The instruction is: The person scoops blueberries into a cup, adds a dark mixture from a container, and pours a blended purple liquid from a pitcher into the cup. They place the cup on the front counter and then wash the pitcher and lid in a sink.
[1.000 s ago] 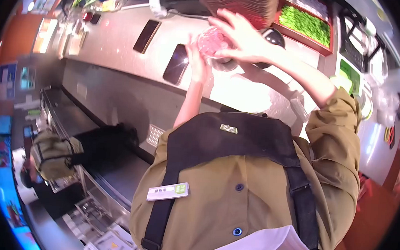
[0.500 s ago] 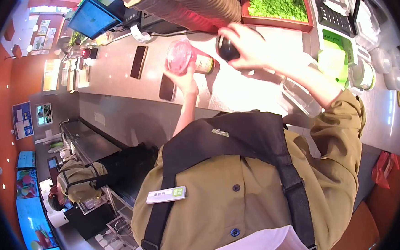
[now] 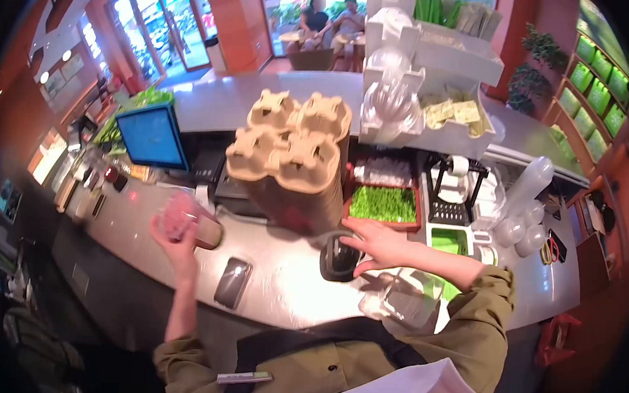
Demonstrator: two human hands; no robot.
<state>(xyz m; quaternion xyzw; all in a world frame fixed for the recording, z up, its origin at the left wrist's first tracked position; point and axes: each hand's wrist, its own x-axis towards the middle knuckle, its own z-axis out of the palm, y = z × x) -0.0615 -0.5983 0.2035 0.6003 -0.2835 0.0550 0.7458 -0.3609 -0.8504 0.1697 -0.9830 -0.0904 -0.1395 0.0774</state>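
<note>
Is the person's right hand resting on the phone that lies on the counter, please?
No, the right hand rests on a round black object, while the phone lies apart, untouched on the counter.

You have two hands in view: your left hand grips one pink drink cup, and your right hand rests on one dark round device. One phone lies on the counter. One stack of cup carriers, one blue screen, one tray of greens. Perhaps two people sit outside, though it's blurry.
</note>
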